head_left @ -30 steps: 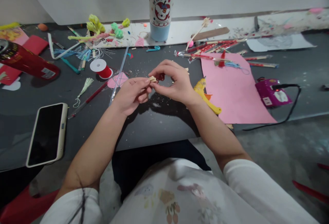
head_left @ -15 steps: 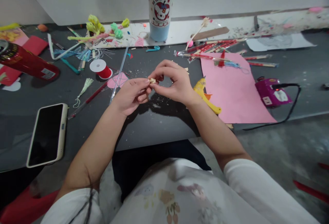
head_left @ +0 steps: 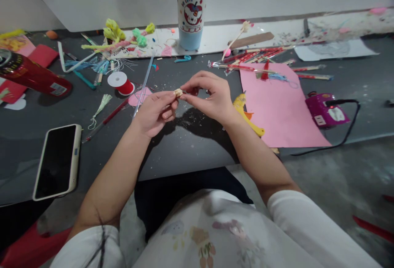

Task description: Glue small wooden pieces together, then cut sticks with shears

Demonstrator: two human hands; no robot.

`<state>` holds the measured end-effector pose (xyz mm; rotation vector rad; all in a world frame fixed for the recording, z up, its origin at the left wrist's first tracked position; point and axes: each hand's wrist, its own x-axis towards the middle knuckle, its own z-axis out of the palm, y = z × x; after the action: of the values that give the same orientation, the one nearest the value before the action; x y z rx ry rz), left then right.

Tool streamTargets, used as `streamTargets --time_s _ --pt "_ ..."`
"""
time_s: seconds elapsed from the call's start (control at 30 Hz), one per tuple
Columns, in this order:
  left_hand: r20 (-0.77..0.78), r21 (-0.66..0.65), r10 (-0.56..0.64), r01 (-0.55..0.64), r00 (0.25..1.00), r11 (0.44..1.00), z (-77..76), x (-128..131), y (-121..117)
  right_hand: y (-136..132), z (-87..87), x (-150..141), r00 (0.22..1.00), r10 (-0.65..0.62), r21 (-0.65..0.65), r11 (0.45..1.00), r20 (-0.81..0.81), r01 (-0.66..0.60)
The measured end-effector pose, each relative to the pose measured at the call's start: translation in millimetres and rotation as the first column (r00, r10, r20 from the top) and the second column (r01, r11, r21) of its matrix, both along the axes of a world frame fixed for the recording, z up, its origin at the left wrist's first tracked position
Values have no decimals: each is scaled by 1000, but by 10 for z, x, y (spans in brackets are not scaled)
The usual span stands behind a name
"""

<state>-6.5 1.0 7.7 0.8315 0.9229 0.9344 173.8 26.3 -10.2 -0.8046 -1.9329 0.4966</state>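
A small, pale cream-coloured, lumpy piece is held above the dark table. My left hand pinches it between thumb and index finger, with the other fingers curled in. From the other side, the thumb and index fingertip of my right hand close on the piece's right edge. What the piece is made of cannot be told at this size. Pale crumbs lie scattered on the table beneath both hands. By my right wrist lies a yellow tool with an orange trigger, partly hidden by the forearm.
Left of my hands are a red thread spool, a pale tassel, a phone and a red can. A bottle stands behind. On the right lie pink paper, wrapped sticks and a corded purple box.
The cream piece has shifted slightly left and up with my left fingertips. My right fingers have changed their hold and show a wider gap behind the fingertips.
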Motion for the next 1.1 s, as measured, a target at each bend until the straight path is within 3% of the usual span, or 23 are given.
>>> streamTargets --time_s 0.27,0.43,0.57,0.7,0.8,1.0,1.1 --pt "-45 32 58 -56 997 998 -42 19 5 -1 -17 -17 997 -78 5 997 27 77" --pt "-54 45 86 -84 995 995 -44 23 8 -14 -12 -30 998 -57 34 998 39 56" --pt "-77 44 97 -93 992 995 -41 8 20 -14 -2 -24 993 -98 21 995 -62 99" --pt "-122 37 95 -91 988 995 -51 -7 29 85 -38 57 939 -244 -92 969 -241 228" --pt "-122 46 90 -85 988 995 -48 -12 33 210 -111 143 906 -285 -143 957 -314 251" --pt "-173 51 100 -92 980 994 -18 -4 37 302 -236 225 946 -293 -87 955 -142 283" --pt "-250 165 191 -152 949 974 -61 11 27 264 -223 221 952 -305 -93 947 40 307"
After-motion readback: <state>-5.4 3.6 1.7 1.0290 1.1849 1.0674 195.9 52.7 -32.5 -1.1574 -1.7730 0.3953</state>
